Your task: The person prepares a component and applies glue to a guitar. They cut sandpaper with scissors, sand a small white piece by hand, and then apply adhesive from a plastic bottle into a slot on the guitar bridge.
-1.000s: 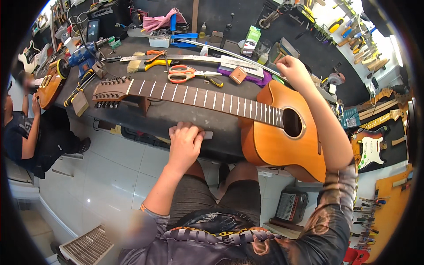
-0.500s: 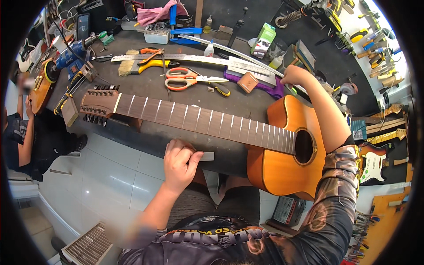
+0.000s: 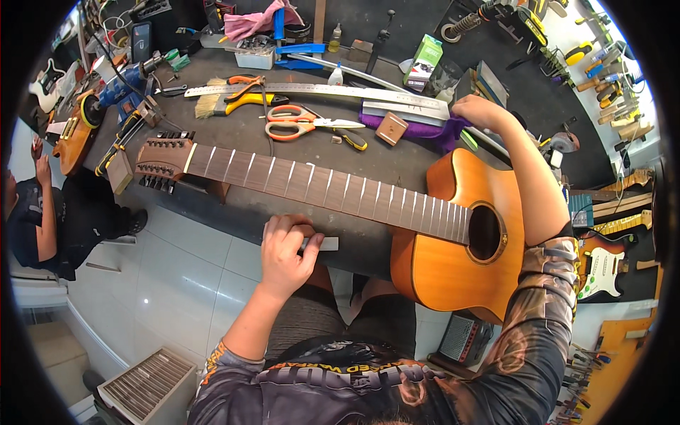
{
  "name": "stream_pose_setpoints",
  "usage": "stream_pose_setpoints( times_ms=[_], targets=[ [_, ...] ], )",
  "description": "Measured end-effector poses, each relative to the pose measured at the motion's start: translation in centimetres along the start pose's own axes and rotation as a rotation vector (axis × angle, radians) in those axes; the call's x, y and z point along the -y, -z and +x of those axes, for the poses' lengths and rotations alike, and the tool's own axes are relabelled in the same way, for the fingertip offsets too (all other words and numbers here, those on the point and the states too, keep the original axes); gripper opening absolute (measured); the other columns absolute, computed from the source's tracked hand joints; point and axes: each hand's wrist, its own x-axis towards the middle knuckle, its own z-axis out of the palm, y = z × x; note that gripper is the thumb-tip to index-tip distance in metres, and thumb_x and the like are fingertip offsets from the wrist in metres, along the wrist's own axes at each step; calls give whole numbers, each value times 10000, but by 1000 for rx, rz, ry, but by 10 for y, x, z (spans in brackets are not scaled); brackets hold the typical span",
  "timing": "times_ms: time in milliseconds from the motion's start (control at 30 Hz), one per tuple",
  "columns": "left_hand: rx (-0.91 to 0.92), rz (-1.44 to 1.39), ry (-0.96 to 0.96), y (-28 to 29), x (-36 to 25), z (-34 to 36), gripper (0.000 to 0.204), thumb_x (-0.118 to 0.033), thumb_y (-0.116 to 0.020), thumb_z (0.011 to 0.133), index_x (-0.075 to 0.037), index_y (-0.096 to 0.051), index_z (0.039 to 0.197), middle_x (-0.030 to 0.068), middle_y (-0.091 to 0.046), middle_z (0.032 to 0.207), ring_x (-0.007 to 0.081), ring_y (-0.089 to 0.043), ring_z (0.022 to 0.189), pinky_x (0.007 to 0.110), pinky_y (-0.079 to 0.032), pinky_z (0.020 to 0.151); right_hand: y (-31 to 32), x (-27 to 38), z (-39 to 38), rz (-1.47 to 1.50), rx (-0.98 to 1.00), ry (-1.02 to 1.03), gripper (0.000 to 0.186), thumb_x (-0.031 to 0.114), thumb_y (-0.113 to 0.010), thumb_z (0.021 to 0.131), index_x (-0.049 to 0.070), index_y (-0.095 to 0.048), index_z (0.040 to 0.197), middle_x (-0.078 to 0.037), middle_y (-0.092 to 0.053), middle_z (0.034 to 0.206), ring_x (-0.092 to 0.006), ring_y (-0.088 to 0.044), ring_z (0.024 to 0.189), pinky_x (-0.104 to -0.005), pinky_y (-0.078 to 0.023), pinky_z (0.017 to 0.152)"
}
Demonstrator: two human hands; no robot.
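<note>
A twelve-string-style acoustic guitar without strings lies across the bench edge, its amber body (image 3: pixel 453 276) to the right and its dark fretted neck (image 3: pixel 304 183) running left. My left hand (image 3: pixel 287 248) is closed on a small pale flat bar (image 3: pixel 329 244) just below the neck. Beyond the guitar body, my right hand (image 3: pixel 478 112) has curled fingers at the right end of a steel ruler (image 3: pixel 404 98). They appear to grip it, though the fingertips are partly hidden. A purple cloth (image 3: pixel 448 134) lies below that hand, beside a small brown block (image 3: pixel 392 129).
Orange-handled scissors (image 3: pixel 290 123), yellow-handled pliers (image 3: pixel 354 140) and a brush (image 3: pixel 211 106) lie beyond the neck. A blue clamp (image 3: pixel 301 57) and green box (image 3: pixel 425 64) stand farther back. At far left, another person (image 3: pixel 46 219) sits near an orange guitar body (image 3: pixel 76 145).
My right hand has risen slightly, and the upper marked ruler has shifted down toward the other one. My left hand keeps its hold on the bar. At left, the other person's hand has shifted.
</note>
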Motion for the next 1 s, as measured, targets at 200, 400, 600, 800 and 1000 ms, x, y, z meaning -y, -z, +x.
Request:
stream_pose_setpoints(
  times_ms=[200, 400, 600, 800, 1000],
  targets=[
    [5, 73, -33, 0, 2, -3, 176, -129, -838, 820, -80, -690, 901, 71, -703, 1058, 315, -638, 980, 456, -484, 881, 20, 30, -28, 605, -117, -232, 341, 353, -522, 974, 139, -622, 728, 34, -531, 615, -90, -398, 497, -297, -293, 462],
    [167, 166, -141, 8, -9, 0, 404, -371, -848, 821, -89, -719, 1081, 72, -695, 1179, 322, -625, 1097, 483, -445, 1000, 28, 46, -27, 996, -226, -384, 244, 322, -533, 986, 155, -585, 816, 68, -509, 615, -39, -367, 475, -238, -218, 440],
    [204, 182, -161, 10, -7, -4, 454, -410, -844, 825, -93, -724, 1127, 69, -685, 1231, 323, -610, 1159, 486, -421, 1042, 35, 56, -40, 1327, -315, -296, 205, 271, -513, 993, 149, -559, 835, 39, -540, 660, -50, -390, 503, -252, -243, 425],
    [213, 196, -131, 9, -6, -3, 428, -384, -835, 831, -95, -725, 1127, 68, -681, 1229, 325, -607, 1171, 489, -419, 1045, 41, 52, -30, 1096, -345, -347, 235, 294, -518, 981, 149, -545, 797, 31, -541, 687, -68, -332, 507, -275, -238, 461],
    [201, 176, -138, 11, -13, 1, 391, -308, -857, 813, -85, -725, 1107, 72, -680, 1197, 330, -604, 1145, 487, -426, 1036, 39, 36, -43, 1155, -413, -251, 255, 324, -545, 973, 136, -578, 805, 23, -539, 680, -69, -347, 498, -271, -231, 455]
  ],
)
